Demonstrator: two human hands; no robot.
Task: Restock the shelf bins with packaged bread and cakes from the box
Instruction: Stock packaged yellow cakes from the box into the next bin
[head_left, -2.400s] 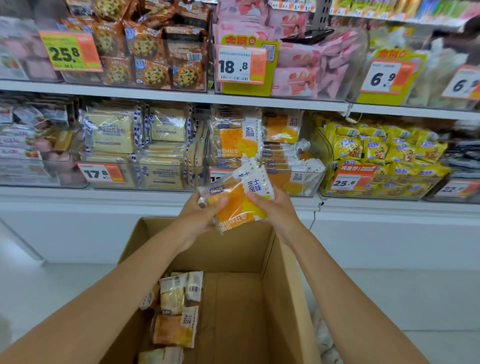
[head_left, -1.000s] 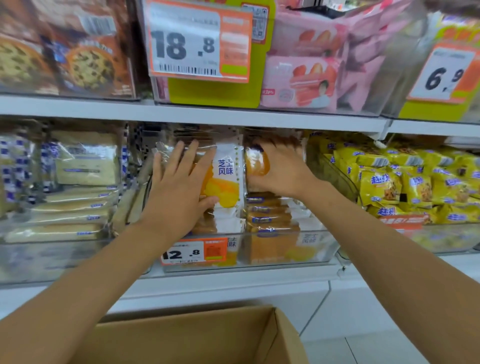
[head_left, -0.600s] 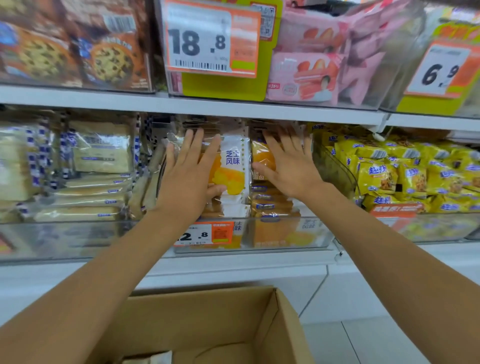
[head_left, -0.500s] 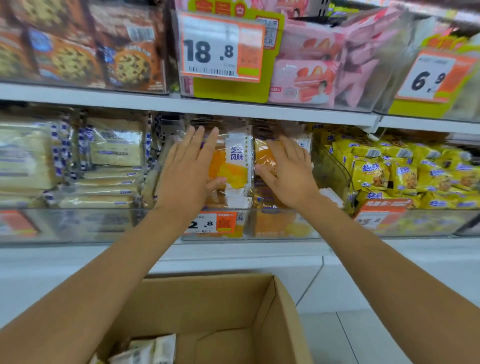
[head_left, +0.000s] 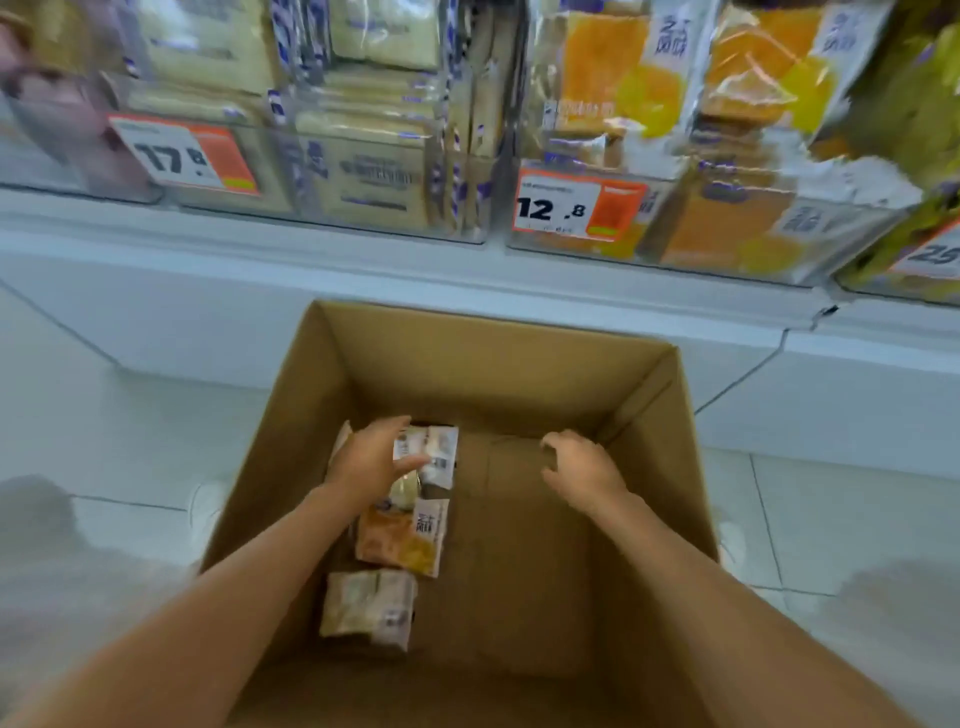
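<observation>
Inside the cardboard box (head_left: 467, 364) on the floor, both hands were down low. The left hand (head_left: 371, 462) was over the far pale pack (head_left: 436, 449). Its fingers and thumb were spread out and not closed round anything. I could not tell if it touched the pack. The right hand (head_left: 584, 470) hung near the middle of the box over bare cardboard, with its fingers loosely bent, and it held nothing. Three packs lay in a row along the left side of the box floor. The far pale pack was partly hidden by the left hand. An orange pack (head_left: 402, 538) lay next, nearer the person, and a near pale pack (head_left: 369, 605) lay closest of all. Above the box, clear bins stood on the white shelf (head_left: 260, 244). The right bin (head_left: 675, 262) held shelf orange packs (head_left: 618, 78), and its price tag (head_left: 576, 208) said 12.8. The left bin (head_left: 337, 226) beside it was full of pale bread packs (head_left: 374, 171), with a second tag (head_left: 182, 156) that began with 17. Yellow packs (head_left: 930, 104) showed at the far right edge, all blurry. The floor (head_left: 104, 441) was white tile.
</observation>
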